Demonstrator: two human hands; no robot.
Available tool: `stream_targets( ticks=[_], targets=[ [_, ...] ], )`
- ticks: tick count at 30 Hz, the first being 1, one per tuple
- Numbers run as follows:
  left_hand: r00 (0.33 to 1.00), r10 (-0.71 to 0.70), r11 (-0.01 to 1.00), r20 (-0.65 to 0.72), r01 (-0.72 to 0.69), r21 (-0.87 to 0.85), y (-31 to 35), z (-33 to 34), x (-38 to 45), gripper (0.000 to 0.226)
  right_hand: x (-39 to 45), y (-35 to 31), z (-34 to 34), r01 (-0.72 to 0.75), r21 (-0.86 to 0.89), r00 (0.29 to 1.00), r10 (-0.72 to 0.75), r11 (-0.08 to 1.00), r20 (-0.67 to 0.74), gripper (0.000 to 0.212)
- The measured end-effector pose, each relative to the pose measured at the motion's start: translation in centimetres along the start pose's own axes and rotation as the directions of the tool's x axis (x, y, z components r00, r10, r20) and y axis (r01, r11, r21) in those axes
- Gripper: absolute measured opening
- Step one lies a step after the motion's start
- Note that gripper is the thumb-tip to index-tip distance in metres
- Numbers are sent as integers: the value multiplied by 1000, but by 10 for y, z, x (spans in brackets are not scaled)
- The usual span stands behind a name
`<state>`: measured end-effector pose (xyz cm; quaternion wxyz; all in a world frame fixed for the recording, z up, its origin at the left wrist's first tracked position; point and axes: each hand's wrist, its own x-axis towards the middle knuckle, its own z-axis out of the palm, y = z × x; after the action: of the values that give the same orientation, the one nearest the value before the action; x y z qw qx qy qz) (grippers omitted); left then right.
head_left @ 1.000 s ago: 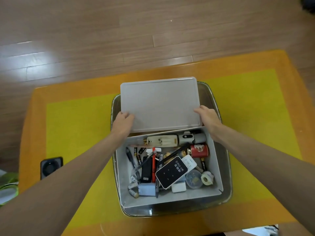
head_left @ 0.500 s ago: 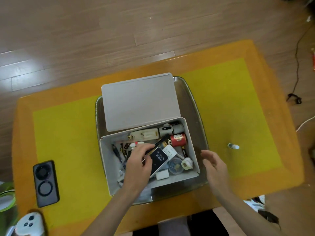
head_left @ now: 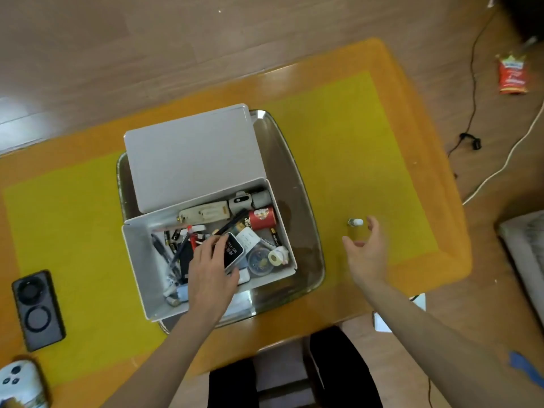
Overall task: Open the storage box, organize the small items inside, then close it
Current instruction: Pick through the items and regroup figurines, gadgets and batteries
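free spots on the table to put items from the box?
Bare yellow mat between phone and tray; also right of the tray, beyond the small bottle. Crowded: the storage box itself, where the left hand digs.

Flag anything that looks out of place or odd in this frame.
One small white-capped item lies alone on the yellow mat, right of the open storage box, just beyond the right hand. Inside the box the contents are a jumble. The left hand holds a black and white device.
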<state>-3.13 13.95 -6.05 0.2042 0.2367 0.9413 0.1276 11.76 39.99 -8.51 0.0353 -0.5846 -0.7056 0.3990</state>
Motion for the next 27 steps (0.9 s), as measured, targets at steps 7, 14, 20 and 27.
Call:
stream_targets(
  ticks=[7, 14, 20, 27],
  targets=[
    [999, -14, 999, 40, 12, 38, -2, -2, 11, 73, 29, 0, 14, 94, -87, 991, -85, 992, 103, 32],
    [1000, 24, 1000, -4, -24, -9, -20, -13, 3, 76, 7, -21, 25, 83, 215, 990, -105, 973, 93, 14],
    [997, 15, 997, -69, -10, 76, -65, -12, -9, 80, -42, -61, 34, 386, 323, 868, -459, 864, 191, 1],
    [988, 129, 991, -85, -125, 56, -93, 5, -17, 73, -59, -68, 74, 835, -253, 550, -722, 489, 419, 32]
  ],
)
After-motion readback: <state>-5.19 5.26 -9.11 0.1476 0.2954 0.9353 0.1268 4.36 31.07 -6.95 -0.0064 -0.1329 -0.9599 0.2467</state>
